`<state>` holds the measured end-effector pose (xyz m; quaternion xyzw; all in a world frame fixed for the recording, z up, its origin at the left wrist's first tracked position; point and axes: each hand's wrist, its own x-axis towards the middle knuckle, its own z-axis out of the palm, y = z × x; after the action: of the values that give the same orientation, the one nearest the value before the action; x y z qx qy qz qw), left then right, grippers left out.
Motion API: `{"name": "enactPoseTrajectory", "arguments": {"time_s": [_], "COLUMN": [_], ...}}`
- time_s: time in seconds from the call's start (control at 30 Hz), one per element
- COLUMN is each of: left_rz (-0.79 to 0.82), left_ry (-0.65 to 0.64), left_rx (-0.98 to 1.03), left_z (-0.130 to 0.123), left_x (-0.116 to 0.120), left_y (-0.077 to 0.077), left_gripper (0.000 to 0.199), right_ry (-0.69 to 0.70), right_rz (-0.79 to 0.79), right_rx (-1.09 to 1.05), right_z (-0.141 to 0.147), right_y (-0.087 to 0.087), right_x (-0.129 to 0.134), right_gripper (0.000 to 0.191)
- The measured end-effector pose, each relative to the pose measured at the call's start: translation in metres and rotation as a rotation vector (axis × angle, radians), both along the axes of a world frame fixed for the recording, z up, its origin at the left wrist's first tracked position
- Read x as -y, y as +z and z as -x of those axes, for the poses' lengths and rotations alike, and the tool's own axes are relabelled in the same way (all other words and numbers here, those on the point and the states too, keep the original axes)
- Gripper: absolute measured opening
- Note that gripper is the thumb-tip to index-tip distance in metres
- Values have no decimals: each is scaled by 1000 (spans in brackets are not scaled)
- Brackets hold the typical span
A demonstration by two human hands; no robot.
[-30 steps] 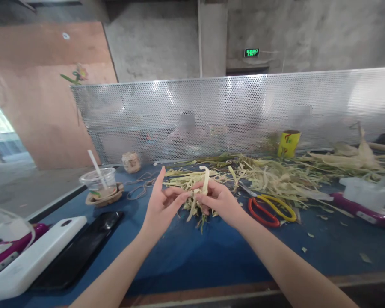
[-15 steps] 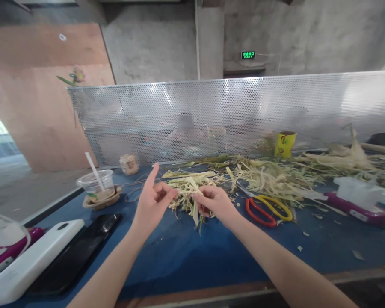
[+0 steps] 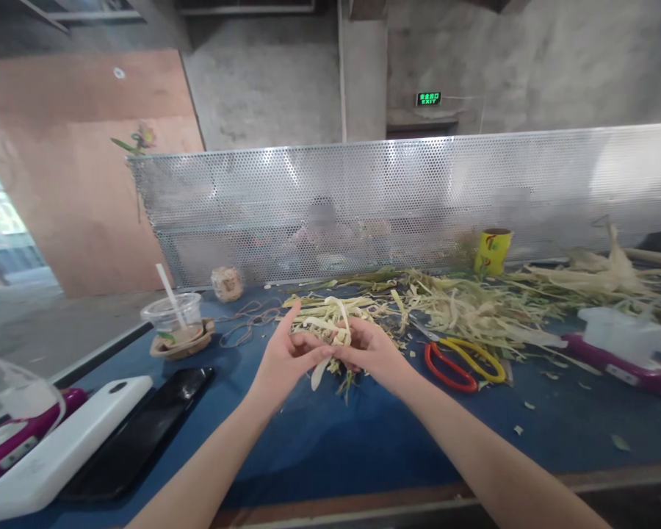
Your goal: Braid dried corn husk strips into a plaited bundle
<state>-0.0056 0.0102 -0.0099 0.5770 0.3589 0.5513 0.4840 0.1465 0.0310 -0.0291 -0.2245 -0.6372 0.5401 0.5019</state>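
Observation:
My left hand (image 3: 294, 353) and my right hand (image 3: 370, 347) meet over the middle of the blue table. Between their fingertips is a pale strip of dried husk (image 3: 338, 323), bent into loops with a small knot-like lump; one flat end hangs below the left fingers. The right thumb and fingers pinch it, and the left thumb and forefinger close on its lower part. Behind and under the hands lies a heap of pale green husk strips (image 3: 363, 307). Scissors with one red and one yellow handle (image 3: 454, 367) rest just right of my right hand.
Left are a plastic cup with a straw (image 3: 170, 312), a ball of twine (image 3: 227, 283), a black phone (image 3: 143, 430), a white power bank (image 3: 71, 448) and a purple power strip (image 3: 27, 433). More husks (image 3: 474, 301), a yellow roll (image 3: 493, 251) and a perforated metal screen (image 3: 407, 198) stand beyond.
My hands have drawn closer together. The husk strip, stretched between them before, is now bent into loops at the fingertips. The view has shifted slightly.

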Motion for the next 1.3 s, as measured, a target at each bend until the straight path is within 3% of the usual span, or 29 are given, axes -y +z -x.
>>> {"name": "enactPoseTrajectory", "arguments": {"time_s": [0.1, 0.3, 0.4, 0.53, 0.63, 0.77, 0.97, 1.03, 1.2, 1.3], "left_rz": [-25, 14, -45, -147, -170, -183, -161, -111, -66, -111], "left_ry": [-44, -142, -118, -23, 60, 122, 368, 318, -43, -29], "left_rx": [-37, -119, -103, -37, -29, -94, -59, -13, -58, -187], "left_z": [2, -2, -2, -3, -5, -5, -6, -7, -6, -4], "left_x": [1, 6, 5, 4, 5, 8, 7, 6, 4, 4], "left_y": [1, -1, -3, -4, -3, 1, 3, 1, -2, -1], "left_gripper": [105, 114, 108, 99, 96, 91, 89, 92, 113, 111], "right_ry": [3, -121, -54, 143, 210, 200, 90, 61, 45, 74], "right_rz": [19, 51, 60, 203, 218, 103, 64, 82, 161, 176], "right_rx": [-30, -116, -45, -5, 27, 127, 120, 93, 44, 47], "right_z": [0, -3, -6, -5, -1, 2, 6, 7, 7, 6], "right_y": [0, 4, 7, 7, 5, 2, -2, -2, -1, 0], "right_x": [1, 2, 1, 4, 8, 9, 5, 6, 13, 15], "right_gripper": [25, 26, 30, 45, 46, 36, 26, 31, 58, 67]}}
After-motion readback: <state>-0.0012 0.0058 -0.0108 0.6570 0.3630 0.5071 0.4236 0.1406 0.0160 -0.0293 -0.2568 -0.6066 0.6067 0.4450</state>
